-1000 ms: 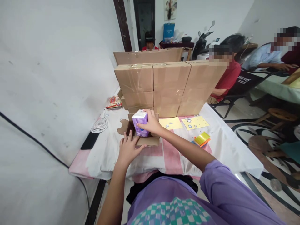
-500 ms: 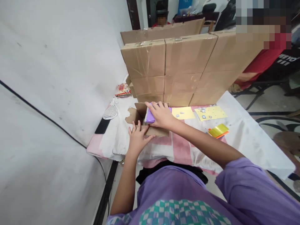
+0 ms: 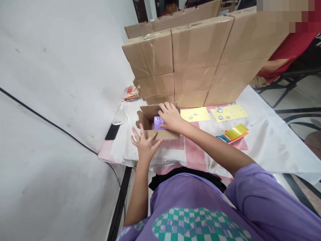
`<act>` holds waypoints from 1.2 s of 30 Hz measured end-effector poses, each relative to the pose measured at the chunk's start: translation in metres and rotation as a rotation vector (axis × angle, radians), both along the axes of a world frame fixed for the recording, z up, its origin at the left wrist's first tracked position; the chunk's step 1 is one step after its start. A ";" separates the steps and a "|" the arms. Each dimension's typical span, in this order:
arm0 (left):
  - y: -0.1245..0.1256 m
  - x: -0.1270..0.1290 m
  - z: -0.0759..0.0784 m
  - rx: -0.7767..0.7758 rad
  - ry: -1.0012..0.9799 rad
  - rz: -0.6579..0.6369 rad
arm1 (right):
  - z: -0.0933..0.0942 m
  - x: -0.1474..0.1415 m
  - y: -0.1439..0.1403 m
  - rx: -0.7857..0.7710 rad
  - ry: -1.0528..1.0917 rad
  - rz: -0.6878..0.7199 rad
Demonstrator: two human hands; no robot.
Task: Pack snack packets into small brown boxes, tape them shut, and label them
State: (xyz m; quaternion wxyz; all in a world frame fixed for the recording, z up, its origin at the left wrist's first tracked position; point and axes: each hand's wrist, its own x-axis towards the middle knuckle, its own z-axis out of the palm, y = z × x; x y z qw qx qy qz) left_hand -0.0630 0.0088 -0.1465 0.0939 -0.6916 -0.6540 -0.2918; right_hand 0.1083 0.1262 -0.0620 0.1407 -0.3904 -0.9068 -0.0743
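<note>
A small open cardboard box (image 3: 164, 135) sits on the table in front of me, its flaps raised. Inside it lies a purple pack (image 3: 158, 123) with a dark blue round mark; its right part is hidden under my fingers. My right hand (image 3: 171, 117) reaches in from the right, fingers bent over the pack and gripping it. My left hand (image 3: 145, 144) has its fingers spread at the near left corner of the box, some of them touching the front flap.
Stacked taped cartons (image 3: 198, 47) rise behind the box. Yellow sheets with small stickers (image 3: 229, 112) and colourful strips (image 3: 235, 133) lie to the right. A white perforated ladle (image 3: 119, 117) and a red snack packet (image 3: 132, 92) are at left by the wall. Someone in red sits beyond.
The purple pack has gone down from the box's top into it, with my right hand following. My left fingers have spread wider at the front flap. The view has tilted down slightly.
</note>
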 end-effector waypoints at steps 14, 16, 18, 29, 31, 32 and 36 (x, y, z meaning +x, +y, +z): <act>-0.003 -0.013 -0.017 0.140 -0.150 -0.155 | -0.006 -0.009 0.010 -0.641 -0.163 -0.130; 0.001 -0.025 -0.014 0.125 -0.211 -0.226 | -0.006 0.008 -0.005 -0.484 0.086 -0.138; 0.010 -0.044 -0.009 0.119 -0.253 -0.277 | -0.010 0.031 -0.024 -0.230 0.489 -0.242; 0.087 -0.065 -0.020 -0.046 -0.748 -0.388 | -0.077 0.072 -0.016 -0.502 0.989 -0.155; 0.089 -0.058 -0.027 -0.010 -0.740 -0.256 | -0.079 0.071 -0.004 -0.456 1.045 -0.222; 0.090 -0.056 -0.029 -0.004 -0.725 -0.202 | -0.079 0.069 0.002 -0.450 1.069 -0.239; 0.090 -0.054 -0.028 -0.012 -0.673 -0.066 | -0.081 0.067 0.023 -0.481 1.086 -0.134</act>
